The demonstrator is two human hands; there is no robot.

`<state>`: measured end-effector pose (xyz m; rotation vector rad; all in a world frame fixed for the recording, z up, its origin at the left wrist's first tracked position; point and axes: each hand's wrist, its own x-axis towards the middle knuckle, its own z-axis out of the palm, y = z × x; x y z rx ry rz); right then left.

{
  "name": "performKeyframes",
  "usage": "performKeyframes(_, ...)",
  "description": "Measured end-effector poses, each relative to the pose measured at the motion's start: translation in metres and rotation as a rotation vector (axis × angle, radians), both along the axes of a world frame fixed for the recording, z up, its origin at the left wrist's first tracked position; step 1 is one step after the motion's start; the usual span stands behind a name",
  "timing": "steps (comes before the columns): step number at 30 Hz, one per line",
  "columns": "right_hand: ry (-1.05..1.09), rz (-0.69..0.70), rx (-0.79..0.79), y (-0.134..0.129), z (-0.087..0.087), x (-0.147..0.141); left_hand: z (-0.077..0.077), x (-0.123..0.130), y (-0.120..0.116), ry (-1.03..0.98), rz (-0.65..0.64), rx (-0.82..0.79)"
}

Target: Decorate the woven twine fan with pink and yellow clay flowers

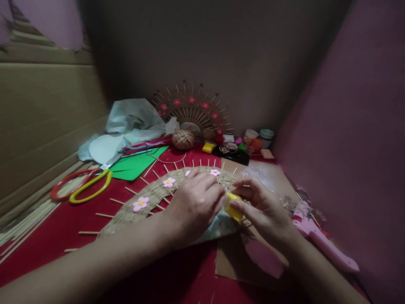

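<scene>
Room: 1 dk grey wall (202,50) at back, 1 pink wall (354,126) on R, cardboard panel (47,93) on L.
Surface: red cloth (41,249), w/ 1 brown board (230,261) on it, ctr-R.
Woven arc: 1 (123,217), sticks all round outer edge, flat on cloth, partly under L hand & forearm.
Fan: 1 (186,95), upright vs. back wall, at least 6 pink flwrs.
L hand: 1 (196,202), fingers curled tight, gripping edge of yellow pkt.
R hand: 1 (262,207), fingers narrow, pinching same pkt.
Scissors: 1 pr (90,188), 1 red + 1 yellow loop, L side.
Glue gun: 1, pink (325,242), far R.
Green sheet: 1 (134,166), nr scissors.
Twine ball: 1 (183,139), behind arc.
Yellow pkt: 1 (234,207), btwn both hands, over arc's R part.
Tubs: 2 (266,136), back R.
Arc flwrs: 3 clear, pink (140,204), + 1 mostly hidden by L hand.
</scene>
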<state>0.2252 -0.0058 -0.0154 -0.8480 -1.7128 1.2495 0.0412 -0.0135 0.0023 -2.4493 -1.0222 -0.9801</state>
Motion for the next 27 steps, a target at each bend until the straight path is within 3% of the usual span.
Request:
performKeyframes(4, -0.018, -0.056, 0.080, -0.001, -0.002, -0.001, 0.001, -0.001, -0.002, -0.001, 0.033, -0.142)
performKeyframes(8, -0.080, -0.049, 0.129, -0.002, -0.004, -0.001, 0.000, -0.003, -0.001, -0.057, -0.035, -0.249)
performKeyframes(16, -0.196, -0.072, 0.272, -0.003, 0.001, 0.000, -0.004, 0.000, -0.001, -0.015, -0.041, -0.074)
performKeyframes(20, -0.134, -0.020, 0.222, -0.004, 0.001, -0.001, -0.004, 0.002, -0.001, -0.010, -0.062, -0.031)
performKeyframes(22, -0.112, -0.018, 0.173, -0.004, -0.001, -0.001, 0.001, 0.001, -0.003, -0.146, -0.131, -0.235)
performKeyframes(24, -0.121, -0.058, 0.137, -0.001, -0.002, 0.000, 0.009, -0.004, -0.005, -0.356, -0.242, -0.608)
performKeyframes(26, -0.126, -0.128, 0.122, 0.001, -0.003, 0.002, 0.017, -0.011, -0.003, -0.426, -0.309, -0.796)
performKeyframes(27, -0.124, -0.162, 0.121, 0.002, -0.003, 0.003, 0.020, -0.014, -0.001, -0.590, -0.340, -0.975)
